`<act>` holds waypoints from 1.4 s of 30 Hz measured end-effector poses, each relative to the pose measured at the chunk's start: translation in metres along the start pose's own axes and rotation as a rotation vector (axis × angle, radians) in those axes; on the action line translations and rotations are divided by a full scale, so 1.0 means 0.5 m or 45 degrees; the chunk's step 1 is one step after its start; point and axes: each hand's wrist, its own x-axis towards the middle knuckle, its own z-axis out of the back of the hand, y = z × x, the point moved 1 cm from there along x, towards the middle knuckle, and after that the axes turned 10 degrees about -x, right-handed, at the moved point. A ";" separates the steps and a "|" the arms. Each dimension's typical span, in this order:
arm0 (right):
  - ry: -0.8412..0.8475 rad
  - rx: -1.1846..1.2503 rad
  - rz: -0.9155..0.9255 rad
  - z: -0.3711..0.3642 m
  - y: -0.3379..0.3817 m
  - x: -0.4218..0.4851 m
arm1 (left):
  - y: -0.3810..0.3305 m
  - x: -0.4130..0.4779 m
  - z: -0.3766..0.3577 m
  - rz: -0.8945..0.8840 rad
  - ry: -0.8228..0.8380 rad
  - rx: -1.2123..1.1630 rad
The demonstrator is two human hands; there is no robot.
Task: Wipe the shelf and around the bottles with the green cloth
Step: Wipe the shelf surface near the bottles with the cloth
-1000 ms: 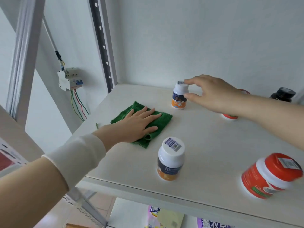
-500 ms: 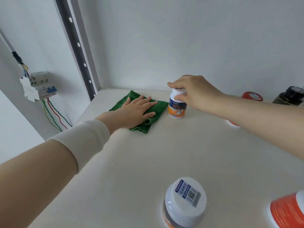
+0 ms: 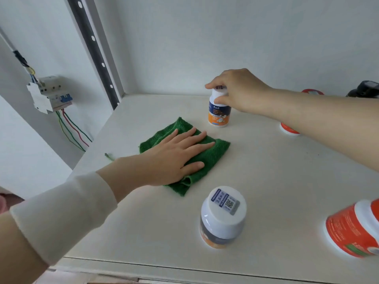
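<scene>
Where I stand closest: my white sleeve (image 3: 67,212) comes in from the lower left over the front edge of the cream shelf (image 3: 266,171).
Front bottle: a white-capped bottle (image 3: 223,214) stands upright near the front edge, with a blue sticker and a code square on its cap; it stands apart from the cloth.
Front right: an orange jar (image 3: 354,228) with a white band, cut off by the edge of the view.
Left hand (image 3: 172,158): flat, palm down, fingers straight and a little spread, pressing on the cloth.
Green cloth (image 3: 213,154): folded, lying on the left middle of the shelf under my palm; its far right corner shows past my fingertips and a fold sticks out on the near side.
Loose bit: a small green thread (image 3: 108,156) lies on the shelf just left of my wrist.
Right hand (image 3: 235,89): reaching in from the right, thumb and fingers curled round the white cap of a small bottle.
Small bottle (image 3: 219,113): blue and orange label, upright, beyond the cloth and apart from it; I cannot tell whether its base is off the shelf.
Behind my right forearm: a red-lidded jar (image 3: 288,129), mostly hidden.
Back right corner: a dark bottle (image 3: 365,89) against the wall.
Back left: a grey perforated upright (image 3: 92,48) at the shelf's corner.
Farthest left: a circuit breaker (image 3: 49,93) on the wall, with red, green and yellow wires (image 3: 69,128) hanging below it.
</scene>
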 end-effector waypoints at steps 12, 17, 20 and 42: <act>0.003 0.056 -0.006 0.005 -0.005 0.002 | 0.049 0.025 0.019 -0.198 0.038 -0.164; -0.030 0.116 -0.036 0.002 -0.004 -0.003 | 0.072 0.065 0.037 0.113 -0.094 -0.194; -0.014 0.107 -0.044 0.003 0.000 -0.003 | 0.048 0.059 0.026 0.170 -0.113 -0.120; -0.160 -0.070 0.078 0.066 0.072 -0.129 | -0.113 -0.247 -0.082 0.149 -0.324 -0.145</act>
